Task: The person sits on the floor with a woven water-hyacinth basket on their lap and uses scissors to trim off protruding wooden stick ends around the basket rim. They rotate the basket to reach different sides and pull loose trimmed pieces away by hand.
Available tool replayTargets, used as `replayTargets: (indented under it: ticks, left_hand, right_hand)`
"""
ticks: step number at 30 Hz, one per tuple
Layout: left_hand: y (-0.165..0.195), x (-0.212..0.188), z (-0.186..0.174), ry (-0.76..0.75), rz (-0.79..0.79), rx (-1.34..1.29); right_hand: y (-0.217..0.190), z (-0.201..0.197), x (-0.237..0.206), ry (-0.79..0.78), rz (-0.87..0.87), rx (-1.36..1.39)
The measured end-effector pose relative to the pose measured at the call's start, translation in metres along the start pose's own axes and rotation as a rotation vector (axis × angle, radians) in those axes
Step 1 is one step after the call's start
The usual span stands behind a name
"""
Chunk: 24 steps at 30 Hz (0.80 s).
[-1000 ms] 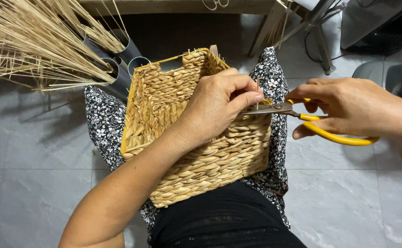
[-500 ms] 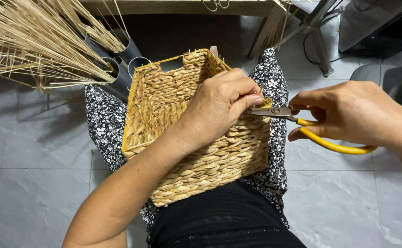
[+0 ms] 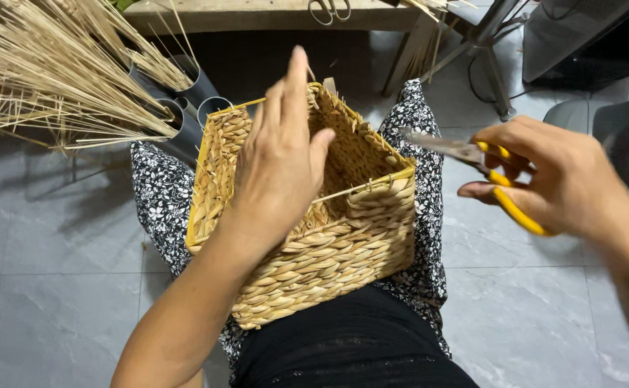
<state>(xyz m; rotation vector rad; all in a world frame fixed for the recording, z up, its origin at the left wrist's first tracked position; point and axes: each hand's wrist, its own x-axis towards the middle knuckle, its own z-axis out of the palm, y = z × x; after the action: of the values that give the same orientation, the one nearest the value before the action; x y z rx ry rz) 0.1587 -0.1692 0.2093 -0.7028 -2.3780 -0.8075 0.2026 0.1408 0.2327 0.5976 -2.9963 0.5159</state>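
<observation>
the woven basket (image 3: 307,215) rests on the person's lap, on the black-and-white floral fabric (image 3: 158,201), tilted so its open top faces up and away. the left hand (image 3: 282,162) hangs over the opening with its fingers (image 3: 296,79) spread and lifted; its heel looks close to the near rim, though whether it actually presses there cannot be told, and it grips nothing. the right hand (image 3: 551,176) is closed around the yellow-handled scissors (image 3: 472,162), off to the right of the basket and apart from it, blades pointing left toward the corner rim; the blades are blurred, so how far they are parted cannot be told. a thin stray strand (image 3: 350,190) crosses the inside near the right-hand rim, between the two hands. to trim well, the judgement is that the basket should be steadied firmly on the lap, the loose end held taut, and the blades brought close to the weave without nicking the woven rows. dry reed bundles (image 3: 56,79) stand in grey tubes (image 3: 185,115) at the left, and a second pair of scissors (image 3: 329,10) lies on the wooden worktop (image 3: 257,14) beyond.
</observation>
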Motion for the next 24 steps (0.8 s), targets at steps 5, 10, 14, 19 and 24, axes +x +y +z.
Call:
replayTargets:
  ticks: [5,10,14,19,24]
  left_hand:
    - [0.018,-0.013,-0.007,-0.474,-0.161,-0.341]
    - [0.026,-0.014,0.004,-0.549,-0.268,-0.331]
    - [0.025,-0.016,0.008,-0.585,-0.309,-0.321]
    - [0.030,-0.022,0.021,-0.488,-0.136,-0.231]
    - [0.036,-0.026,0.050,-0.552,-0.105,0.004]
  right_hand:
    - [-0.020,0.047,-0.034,0.259,-0.329,0.385]
    - [-0.035,0.077,-0.038,0.289,-0.400,0.198]
    - [-0.039,0.079,-0.032,0.253,-0.413,0.053]
    - [-0.049,0.078,-0.034,0.268,-0.418,-0.139]
    - [-0.058,0.081,-0.032,0.240,-0.376,-0.213]
